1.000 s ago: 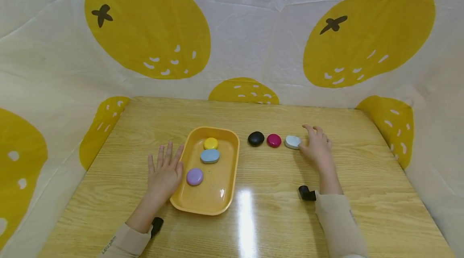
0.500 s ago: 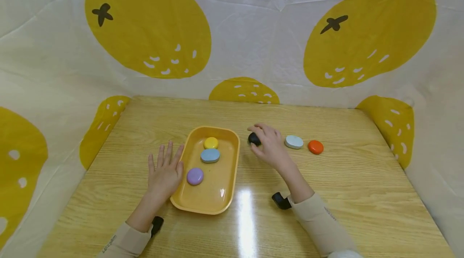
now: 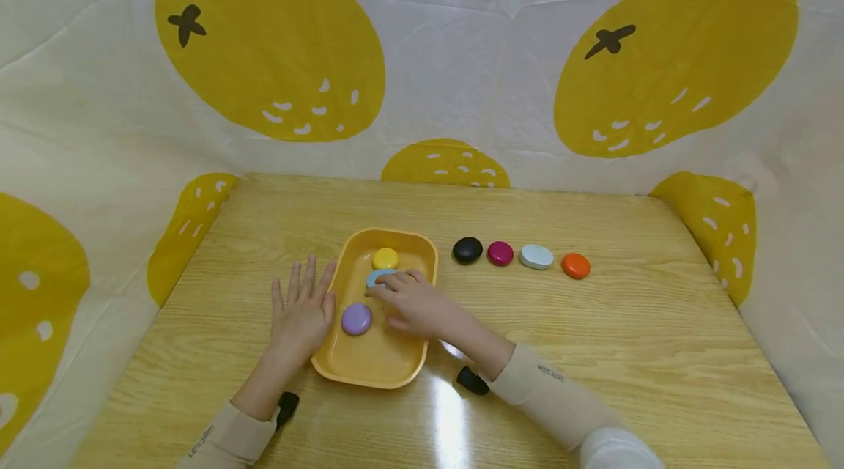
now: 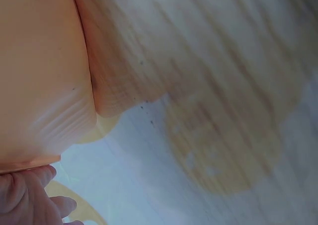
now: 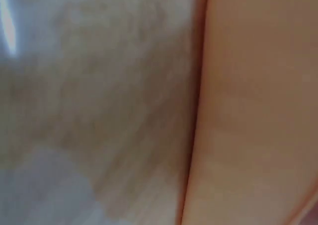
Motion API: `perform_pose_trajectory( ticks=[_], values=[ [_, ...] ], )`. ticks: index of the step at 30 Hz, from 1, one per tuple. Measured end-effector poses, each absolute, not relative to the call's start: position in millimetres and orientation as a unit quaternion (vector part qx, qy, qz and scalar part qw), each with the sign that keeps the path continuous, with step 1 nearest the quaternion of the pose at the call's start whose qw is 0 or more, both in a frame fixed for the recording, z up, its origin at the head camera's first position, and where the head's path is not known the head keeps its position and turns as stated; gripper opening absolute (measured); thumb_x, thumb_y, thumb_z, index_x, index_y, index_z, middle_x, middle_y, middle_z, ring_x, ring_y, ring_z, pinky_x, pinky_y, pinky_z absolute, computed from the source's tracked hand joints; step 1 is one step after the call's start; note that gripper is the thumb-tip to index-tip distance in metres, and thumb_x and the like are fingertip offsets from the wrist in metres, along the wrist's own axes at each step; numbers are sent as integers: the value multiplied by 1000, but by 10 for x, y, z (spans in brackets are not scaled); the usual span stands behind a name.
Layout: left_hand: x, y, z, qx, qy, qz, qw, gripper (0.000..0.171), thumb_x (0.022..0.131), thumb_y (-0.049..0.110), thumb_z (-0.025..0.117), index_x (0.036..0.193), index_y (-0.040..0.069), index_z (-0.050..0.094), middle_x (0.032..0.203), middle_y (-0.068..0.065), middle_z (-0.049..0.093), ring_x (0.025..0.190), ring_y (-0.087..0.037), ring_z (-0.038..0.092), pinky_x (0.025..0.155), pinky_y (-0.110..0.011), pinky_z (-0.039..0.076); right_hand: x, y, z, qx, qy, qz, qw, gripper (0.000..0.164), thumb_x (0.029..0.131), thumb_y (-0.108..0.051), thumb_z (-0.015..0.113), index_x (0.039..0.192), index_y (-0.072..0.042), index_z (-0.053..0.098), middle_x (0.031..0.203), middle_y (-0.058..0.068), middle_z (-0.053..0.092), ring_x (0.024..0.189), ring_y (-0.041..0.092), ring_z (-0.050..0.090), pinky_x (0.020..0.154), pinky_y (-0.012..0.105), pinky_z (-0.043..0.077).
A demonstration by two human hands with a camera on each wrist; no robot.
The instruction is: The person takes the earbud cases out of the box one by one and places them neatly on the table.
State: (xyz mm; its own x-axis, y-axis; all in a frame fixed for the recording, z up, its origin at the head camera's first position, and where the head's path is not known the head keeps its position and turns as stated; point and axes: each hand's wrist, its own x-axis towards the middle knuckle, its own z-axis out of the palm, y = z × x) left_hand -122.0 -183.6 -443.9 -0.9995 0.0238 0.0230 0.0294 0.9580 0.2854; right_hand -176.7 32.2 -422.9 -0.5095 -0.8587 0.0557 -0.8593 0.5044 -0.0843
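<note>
My right hand (image 3: 415,305) reaches into the yellow-orange tray (image 3: 369,374). Its fingertips overlap the light blue oval pebble-like piece (image 3: 376,277) in the head view, partly hiding it, while the thumb stays apart from it. Just beyond that piece lies a round yellow one (image 3: 385,259), and a round purple one (image 3: 357,319) sits nearer. My left hand (image 3: 300,315) lies with straight, spread fingers at the tray's left side, its thumb against the rim. In the left wrist view, fingers (image 4: 44,174) show beneath the tray's edge. The tray wall (image 5: 258,96) fills the right wrist view's right side.
To the right of the tray, a row on the wooden table (image 3: 593,352) holds a black piece (image 3: 467,250), a magenta one (image 3: 500,253), a pale oval one (image 3: 537,256) and an orange one (image 3: 576,266). Behind hangs a fruit-printed cloth (image 3: 461,51).
My right hand has moved left from the row, past the black piece, into the tray, uncovering the orange and magenta pieces. The row looks unmoved. My left hand has stayed put.
</note>
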Motion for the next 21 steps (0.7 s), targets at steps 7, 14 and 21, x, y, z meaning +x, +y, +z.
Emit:
perform_pose_trajectory(
  ticks=[7, 14, 21],
  values=[
    [-1212, -1834, -4436, -18, -989, -144, 10, 49, 100, 31, 25, 147, 16, 19, 152, -18, 4, 138, -37, -6, 105, -61, -8, -1677, 121, -4383, 523, -852, 2, 10, 50, 82, -23, 60, 130, -29, 48, 133, 4, 46, 122, 21, 42, 96, 38, 40],
    [-1217, -1820, -4412, -12, -989, -144, -2, 49, 100, 30, 25, 147, 17, 19, 153, -16, 2, 138, -36, -6, 105, -61, -8, -1659, 13, -4469, 528, -849, -7, -6, 49, 84, -21, 60, 130, -29, 48, 129, 0, 47, 122, 21, 43, 96, 34, 40],
    [-1216, -1812, -4393, -9, -989, -149, -11, 50, 100, 30, 26, 148, 17, 17, 153, -16, 1, 138, -36, -7, 104, -61, -9, -1650, -25, -4485, 525, -851, -8, -21, 46, 87, -23, 58, 131, -30, 47, 122, -1, 50, 110, 17, 49, 93, 32, 42]
  ],
)
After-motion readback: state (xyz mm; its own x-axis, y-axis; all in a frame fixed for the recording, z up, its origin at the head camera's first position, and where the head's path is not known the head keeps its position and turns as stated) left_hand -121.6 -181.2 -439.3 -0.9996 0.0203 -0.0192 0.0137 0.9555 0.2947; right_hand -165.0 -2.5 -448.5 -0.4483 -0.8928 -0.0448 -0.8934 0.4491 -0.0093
